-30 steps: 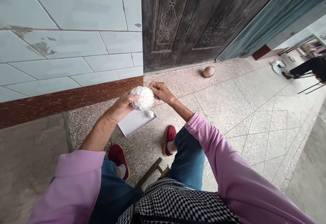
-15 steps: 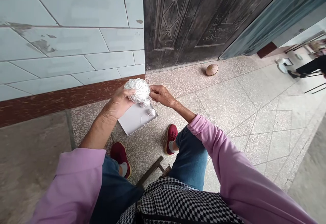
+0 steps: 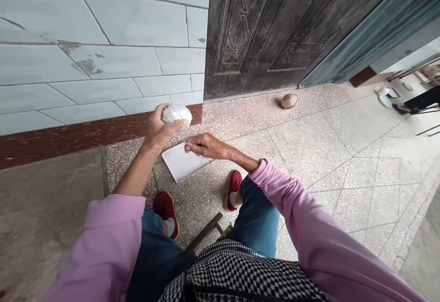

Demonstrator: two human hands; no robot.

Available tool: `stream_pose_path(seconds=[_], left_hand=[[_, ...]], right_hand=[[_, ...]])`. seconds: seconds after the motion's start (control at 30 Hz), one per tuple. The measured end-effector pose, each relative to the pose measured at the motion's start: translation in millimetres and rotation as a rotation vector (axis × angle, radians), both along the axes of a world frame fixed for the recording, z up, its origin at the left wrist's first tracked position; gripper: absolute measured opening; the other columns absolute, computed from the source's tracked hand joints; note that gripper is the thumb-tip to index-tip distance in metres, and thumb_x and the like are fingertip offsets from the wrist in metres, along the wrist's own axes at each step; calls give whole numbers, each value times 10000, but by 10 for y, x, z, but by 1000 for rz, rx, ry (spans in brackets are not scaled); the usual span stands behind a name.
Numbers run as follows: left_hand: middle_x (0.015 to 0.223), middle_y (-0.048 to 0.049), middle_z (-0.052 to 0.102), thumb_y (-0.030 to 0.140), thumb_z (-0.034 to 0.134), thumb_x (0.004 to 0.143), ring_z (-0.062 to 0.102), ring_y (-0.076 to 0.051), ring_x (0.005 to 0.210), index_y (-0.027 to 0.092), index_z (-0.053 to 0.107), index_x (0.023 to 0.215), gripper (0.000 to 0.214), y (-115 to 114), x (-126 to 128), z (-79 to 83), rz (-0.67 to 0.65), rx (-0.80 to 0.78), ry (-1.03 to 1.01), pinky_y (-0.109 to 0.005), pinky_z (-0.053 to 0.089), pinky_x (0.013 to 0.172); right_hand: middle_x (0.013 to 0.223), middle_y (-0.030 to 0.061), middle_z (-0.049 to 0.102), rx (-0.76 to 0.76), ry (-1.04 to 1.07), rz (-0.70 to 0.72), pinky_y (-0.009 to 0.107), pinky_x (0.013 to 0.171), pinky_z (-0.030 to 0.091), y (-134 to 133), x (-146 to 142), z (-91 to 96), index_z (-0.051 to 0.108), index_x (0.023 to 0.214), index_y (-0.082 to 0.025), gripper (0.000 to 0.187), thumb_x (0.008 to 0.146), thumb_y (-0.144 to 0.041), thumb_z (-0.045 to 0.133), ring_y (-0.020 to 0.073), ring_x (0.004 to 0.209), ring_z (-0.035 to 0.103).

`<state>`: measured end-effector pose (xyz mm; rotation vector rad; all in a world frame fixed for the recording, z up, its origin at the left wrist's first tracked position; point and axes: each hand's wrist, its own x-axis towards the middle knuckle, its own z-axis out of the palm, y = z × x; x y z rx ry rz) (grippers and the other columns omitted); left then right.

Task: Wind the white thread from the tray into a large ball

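Note:
My left hand [image 3: 161, 127] is raised and closed round a ball of white thread [image 3: 176, 112], held up in front of the red skirting. My right hand [image 3: 206, 145] sits lower and to the right, its fingers pinched on a thin white strand that runs from the ball. Below both hands a white rectangular tray [image 3: 182, 162] lies on the terrazzo floor. I sit on a low wooden stool, knees apart, in jeans and red shoes.
A pale tiled wall [image 3: 103, 63] stands to the left and a dark embossed metal door [image 3: 275, 31] straight ahead. A small round tan object [image 3: 289, 101] lies on the floor by the door. Another person's legs and chair legs [image 3: 417, 105] show at far right.
My left hand has lifted the ball up and to the left. My right hand has dropped away from the ball toward the tray, drawing out thread. The small bobbin on the tray is now hidden.

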<state>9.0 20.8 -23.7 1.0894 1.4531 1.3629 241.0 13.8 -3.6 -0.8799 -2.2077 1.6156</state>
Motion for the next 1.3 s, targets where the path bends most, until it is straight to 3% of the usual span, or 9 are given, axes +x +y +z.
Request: stream_pose_path(seconds=[0.1,0.17,0.23,0.37,0.6,0.83,1.0,1.17,1.3], left_hand=[[1227,-87,858,537,1134,588,781,-424,1260,263,840,1218,747,-49,-17,31,-114,-20,188,-469,646,1067],[1190,-88,867,622,1106,652,785,-411,1206,253,864,1217,716,-90,16,53,-218,-73,193,-452,627,1022],[1158,-94,872,688,1077,716,783,-377,1120,251,889,1220,693,-126,68,56,-324,-125,113,-423,610,938],[1110,-105,871,733,1077,765,764,-313,955,235,899,1216,695,-152,166,7,-491,-189,-70,-382,582,796],[1104,-76,886,695,1124,787,796,-314,1047,177,853,1267,757,-161,236,1,-598,-201,-91,-377,626,881],[1104,-72,874,613,1080,744,771,-317,1014,199,873,1299,723,-208,226,97,-568,-166,-43,-398,595,845],[1110,-101,856,592,1144,634,813,-365,1017,250,869,1286,785,-265,218,194,-519,-149,-157,-422,642,831],[1177,-136,879,538,1142,657,855,-388,1137,227,875,1283,748,-282,205,287,-565,-127,-233,-402,699,891],[1146,-147,899,487,1145,666,862,-386,1125,207,896,1209,659,-272,181,230,-557,-132,-306,-381,697,868]], right_hand=[[768,-42,590,-42,167,-122,303,707,408,60,85,3,788,1018,-210,376,1268,-462,914,173,728,519],[763,-48,526,-38,269,-234,296,663,384,160,174,27,766,999,-216,519,1255,-642,915,163,712,475],[749,-56,472,-36,294,-325,295,640,361,257,261,74,746,978,-221,575,1243,-702,916,160,707,444],[725,-61,430,-67,192,-429,308,655,358,318,352,201,706,930,-232,523,1260,-560,944,164,722,433],[725,-48,476,-84,177,-459,310,691,362,245,324,273,667,876,-227,509,1281,-382,933,168,773,447],[697,-52,464,-68,180,-460,315,646,341,332,338,148,649,854,-245,562,1254,-472,973,157,722,413],[677,-74,478,-104,212,-449,298,579,324,414,335,12,618,876,-261,585,1207,-528,1019,136,647,381],[680,-77,524,-126,177,-424,255,576,365,445,226,-119,638,896,-240,428,1287,-245,812,118,604,407],[667,-82,537,-103,132,-396,220,613,392,478,147,-219,604,835,-223,445,1243,-58,667,101,606,447]])
